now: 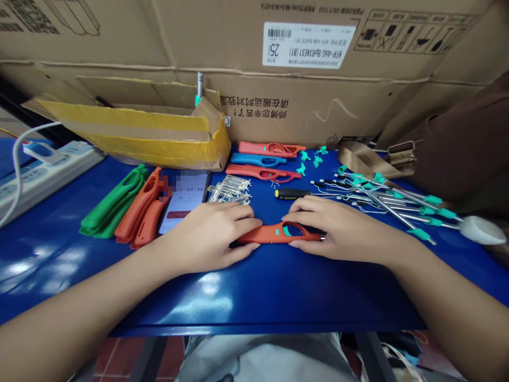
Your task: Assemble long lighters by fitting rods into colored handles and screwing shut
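The orange lighter [264, 234] lies crosswise in front of the person, over the blue table [278, 297] and back from its near edge. Its long axis runs left to right, about parallel with that edge. The thick handle end points left, and the narrow nose points right, with a short metal tip [323, 237] sticking out. The finger opening is nearer the nose, and a green trigger [286, 231] shows in it. Whether the lighter touches the table cannot be told.

Both forearms slant in from the lower corners and draw together at the lighter, backs of the hands up. The left hand [220, 231] grasps the handle end, thumb along the near side, fingers bent over the far side. The right hand [332, 225] grasps the nose end between the thumb on the near side and curled fingers on the far side.

A screwdriver [292, 194] lies just beyond the right hand. A phone [186, 193] lies beyond the left wrist, beside orange casings [137, 212].
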### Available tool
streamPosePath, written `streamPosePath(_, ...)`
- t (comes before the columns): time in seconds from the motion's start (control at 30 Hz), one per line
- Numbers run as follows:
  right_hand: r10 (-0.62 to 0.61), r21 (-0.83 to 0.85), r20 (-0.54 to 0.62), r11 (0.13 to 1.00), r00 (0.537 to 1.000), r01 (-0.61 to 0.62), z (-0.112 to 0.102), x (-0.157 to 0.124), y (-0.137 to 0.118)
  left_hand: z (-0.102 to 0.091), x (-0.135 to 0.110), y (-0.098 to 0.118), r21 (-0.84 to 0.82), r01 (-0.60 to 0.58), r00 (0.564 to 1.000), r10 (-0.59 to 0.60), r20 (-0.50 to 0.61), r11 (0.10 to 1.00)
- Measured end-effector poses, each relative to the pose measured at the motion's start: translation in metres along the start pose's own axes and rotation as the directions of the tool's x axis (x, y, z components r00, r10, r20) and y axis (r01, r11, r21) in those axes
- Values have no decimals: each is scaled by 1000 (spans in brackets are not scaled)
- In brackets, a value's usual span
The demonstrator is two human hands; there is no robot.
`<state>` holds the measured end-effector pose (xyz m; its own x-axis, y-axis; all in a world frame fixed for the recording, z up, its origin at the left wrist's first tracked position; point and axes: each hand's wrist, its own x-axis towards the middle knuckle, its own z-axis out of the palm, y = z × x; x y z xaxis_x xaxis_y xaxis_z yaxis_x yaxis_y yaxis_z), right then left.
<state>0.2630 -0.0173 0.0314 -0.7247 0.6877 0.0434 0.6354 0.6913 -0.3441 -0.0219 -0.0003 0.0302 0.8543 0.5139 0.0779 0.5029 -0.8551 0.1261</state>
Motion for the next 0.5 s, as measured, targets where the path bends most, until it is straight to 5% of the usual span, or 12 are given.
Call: streamPosePath(0.5, 0, -53, 0, 999, 1000, 0, 0, -3, -2, 1, -1, 1, -8, 5, 1000, -5, -8, 1000)
